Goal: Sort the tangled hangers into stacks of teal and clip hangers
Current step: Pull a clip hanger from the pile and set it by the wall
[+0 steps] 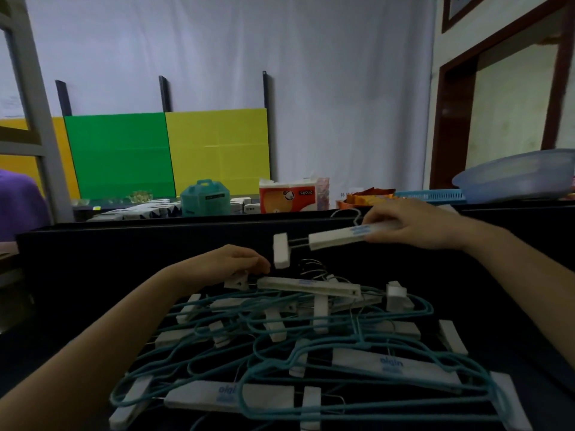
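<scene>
A tangled pile of thin teal hangers (311, 343) and white clip hangers (308, 286) lies on the black table (124, 253). My right hand (413, 225) grips the bar of one white clip hanger (336, 237) and holds it in the air above the far side of the pile; one clip (281, 250) dangles from its left end. My left hand (230, 262) rests at the pile's far left edge, its fingers curled onto a white clip (238, 281) of another clip hanger.
Beyond the table's far edge stand a teal container (205, 197), an orange-and-white paper roll pack (289, 197), snack bags and a blue basket with a blue basin (516, 178). Green and yellow panels lean on the white wall. A purple-clothed person (18, 203) is at the left.
</scene>
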Motion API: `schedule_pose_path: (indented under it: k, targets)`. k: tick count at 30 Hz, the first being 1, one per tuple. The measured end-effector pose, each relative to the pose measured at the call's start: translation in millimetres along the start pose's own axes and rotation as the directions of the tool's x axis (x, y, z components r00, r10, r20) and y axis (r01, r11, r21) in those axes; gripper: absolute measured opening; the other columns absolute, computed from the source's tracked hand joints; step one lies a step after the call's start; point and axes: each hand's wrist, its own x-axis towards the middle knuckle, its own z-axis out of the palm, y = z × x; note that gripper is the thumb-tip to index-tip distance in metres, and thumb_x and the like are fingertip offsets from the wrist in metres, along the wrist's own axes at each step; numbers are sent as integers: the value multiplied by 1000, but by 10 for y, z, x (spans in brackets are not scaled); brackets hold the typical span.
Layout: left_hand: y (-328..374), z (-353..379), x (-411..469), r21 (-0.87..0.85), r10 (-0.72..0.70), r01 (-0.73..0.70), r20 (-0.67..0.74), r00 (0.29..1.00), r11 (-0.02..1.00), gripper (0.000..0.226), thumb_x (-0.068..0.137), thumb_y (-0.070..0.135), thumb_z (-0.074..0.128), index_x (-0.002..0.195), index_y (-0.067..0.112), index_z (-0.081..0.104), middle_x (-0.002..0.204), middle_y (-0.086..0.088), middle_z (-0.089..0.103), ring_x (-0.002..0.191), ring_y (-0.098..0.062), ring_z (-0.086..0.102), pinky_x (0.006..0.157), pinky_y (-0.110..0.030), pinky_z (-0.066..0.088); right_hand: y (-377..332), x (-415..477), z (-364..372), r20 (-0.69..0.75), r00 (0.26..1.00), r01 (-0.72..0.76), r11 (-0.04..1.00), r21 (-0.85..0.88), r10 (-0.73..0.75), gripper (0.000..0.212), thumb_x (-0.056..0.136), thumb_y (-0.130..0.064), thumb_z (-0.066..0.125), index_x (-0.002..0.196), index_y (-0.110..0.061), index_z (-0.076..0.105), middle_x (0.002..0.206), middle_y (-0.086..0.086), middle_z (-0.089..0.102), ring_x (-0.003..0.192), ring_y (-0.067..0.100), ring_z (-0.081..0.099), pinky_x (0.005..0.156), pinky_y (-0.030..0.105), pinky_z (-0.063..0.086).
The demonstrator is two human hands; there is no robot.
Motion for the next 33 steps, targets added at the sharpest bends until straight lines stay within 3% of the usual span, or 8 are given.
schedule_pose_path:
  k: [4,9,14,19,22,28,30,33]
  targets:
    - [53,83,69,276,73,-115,158,985,954,32,91,40,49,118,27,61,115,16,60,102,5,55,86,-12,42,201,-245,-47,-49,994,-97,992,81,101,19,85,-43,56,101,-34,57,97,-15,56,89,3,53,72,17,40]
    - [79,190,184,449,93,-186,221,971,874,35,91,41,50,121,25,57,111,10,50,104,-7,50,92,-23,39,272,-459,-10,-122,976,-174,983,49,179,26,84,-41,60,104,-25,60,96,-13,57,88,3,54,74,21,42]
    - [8,212,237,452,201,-247,148,968,857,24,87,40,56,107,26,57,103,8,54,93,-7,53,79,-16,41,206,-667,63,-253,945,-198,978,59,206,25,82,-40,62,103,-26,60,94,-12,56,84,0,53,70,17,40]
    - [70,87,219,533,361,-285,-40,932,797,31,83,38,62,108,20,61,104,1,59,97,-18,55,89,-38,44,130,-861,56,-364,886,-267,958,106,288,23,84,-37,62,103,-24,60,95,-7,58,83,3,54,68,23,42]
    - [228,62,185,499,453,-346,-108,885,794,28,81,39,64,103,21,63,99,-1,61,93,-20,55,85,-40,45,101,-1016,-6,-411,851,-301,945,127,326,27,85,-36,62,107,-20,61,97,-4,59,82,5,55,65,22,40]
    - [807,376,263,530,567,-441,-94,818,724,34,77,49,62,99,23,66,96,5,63,87,-15,56,78,-36,47,183,-1539,-305,-469,783,-396,909,131,409,29,85,-37,61,109,-19,63,98,-4,61,82,6,56,64,18,40]
    - [1026,600,335,561,599,-468,-63,799,683,36,78,52,60,102,24,65,97,7,60,88,-15,56,78,-40,48,256,-1777,-404,-479,764,-427,895,126,432,25,85,-37,62,105,-22,63,93,-7,61,79,2,55,62,18,39]
    - [1349,1016,483,595,629,-495,-22,777,633,40,78,56,56,104,27,63,95,9,56,83,-12,52,70,-35,45,420,-2201,-538,-484,727,-484,864,140,486,18,83,-36,64,98,-27,62,88,-14,60,76,0,55,60,17,37]
